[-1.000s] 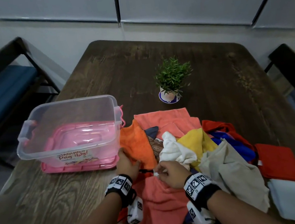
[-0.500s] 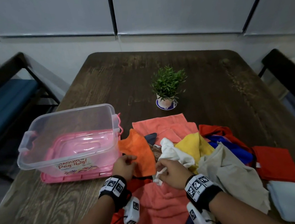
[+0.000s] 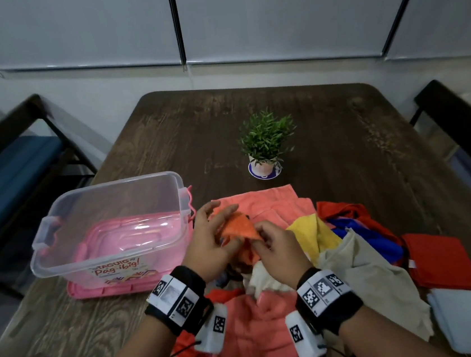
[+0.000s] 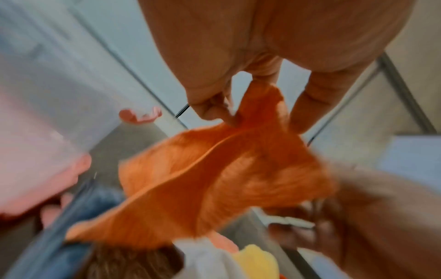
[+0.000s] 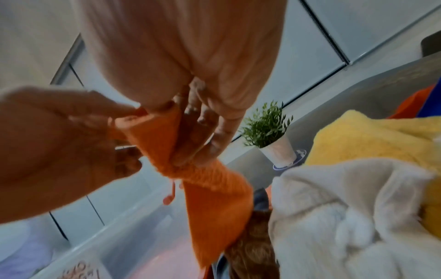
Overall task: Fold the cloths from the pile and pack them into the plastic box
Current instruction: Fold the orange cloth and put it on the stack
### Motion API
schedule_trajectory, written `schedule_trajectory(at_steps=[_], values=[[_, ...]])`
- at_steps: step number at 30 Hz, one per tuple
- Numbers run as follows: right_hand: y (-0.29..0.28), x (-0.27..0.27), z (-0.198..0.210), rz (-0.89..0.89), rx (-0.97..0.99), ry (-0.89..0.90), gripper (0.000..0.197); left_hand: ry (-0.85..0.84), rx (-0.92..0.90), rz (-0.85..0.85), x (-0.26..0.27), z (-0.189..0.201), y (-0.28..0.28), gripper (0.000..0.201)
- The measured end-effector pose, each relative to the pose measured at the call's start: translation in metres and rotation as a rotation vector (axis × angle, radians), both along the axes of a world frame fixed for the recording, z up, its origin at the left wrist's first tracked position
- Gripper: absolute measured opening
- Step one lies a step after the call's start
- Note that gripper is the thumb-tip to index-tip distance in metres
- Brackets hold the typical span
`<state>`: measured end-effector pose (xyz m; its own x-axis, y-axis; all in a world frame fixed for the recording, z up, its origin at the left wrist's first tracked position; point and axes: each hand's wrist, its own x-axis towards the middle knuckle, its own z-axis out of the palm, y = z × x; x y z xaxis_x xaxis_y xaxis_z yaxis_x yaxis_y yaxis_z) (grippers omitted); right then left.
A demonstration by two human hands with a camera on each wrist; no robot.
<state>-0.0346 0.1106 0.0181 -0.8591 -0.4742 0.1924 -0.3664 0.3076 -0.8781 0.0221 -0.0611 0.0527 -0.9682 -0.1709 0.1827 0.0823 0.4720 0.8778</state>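
1. A dark wooden table (image 3: 341,142) with worn, streaked grain fills the middle of the head view.
2. A small green potted plant (image 3: 265,142) in a white pot stands upright a little right of centre, on a round blue-rimmed coaster (image 3: 266,174); it also shows at centre right of the right wrist view.
3. A bench with a blue cushion (image 3: 2,181) and a dark frame sits at the left edge.
4. A dark chair back (image 3: 462,123) shows at the right edge.
5. Pale grey roller blinds (image 3: 282,8), split by dark vertical bars, span the top of the frame above a white wall.
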Motion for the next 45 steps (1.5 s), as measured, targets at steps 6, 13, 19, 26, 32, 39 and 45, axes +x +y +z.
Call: schedule_trajectory(at_steps=[6, 13, 19, 26, 32, 39, 45], values=[[0.015, -0.013, 0.028, 0.010, -0.017, 0.018, 0.007, 0.166, -0.410, 0.046, -0.004, 0.008, 0.009, 0.034], [0.032, -0.024, 0.046, -0.015, 0.111, 0.240, 0.013, 0.220, -0.506, 0.075, -0.010, 0.026, 0.003, 0.030], [0.057, -0.037, 0.060, -0.054, 0.158, 0.306, 0.015, 0.171, -0.482, 0.086, -0.016, 0.045, -0.013, 0.026], [0.085, -0.052, 0.073, -0.105, 0.223, 0.346, 0.009, 0.191, -0.484, 0.114, -0.023, 0.055, -0.035, 0.022], [0.092, -0.054, 0.100, -0.113, 0.023, 0.168, 0.007, 0.209, -0.175, 0.221, -0.026, 0.076, -0.032, 0.018], [0.119, -0.069, 0.103, -0.077, -0.030, -0.052, 0.015, 0.035, 0.057, 0.077, -0.022, 0.063, -0.049, 0.010], [0.119, -0.053, 0.104, -0.045, -0.150, -0.228, 0.010, -0.022, 0.221, 0.000, 0.001, 0.057, -0.037, 0.009]])
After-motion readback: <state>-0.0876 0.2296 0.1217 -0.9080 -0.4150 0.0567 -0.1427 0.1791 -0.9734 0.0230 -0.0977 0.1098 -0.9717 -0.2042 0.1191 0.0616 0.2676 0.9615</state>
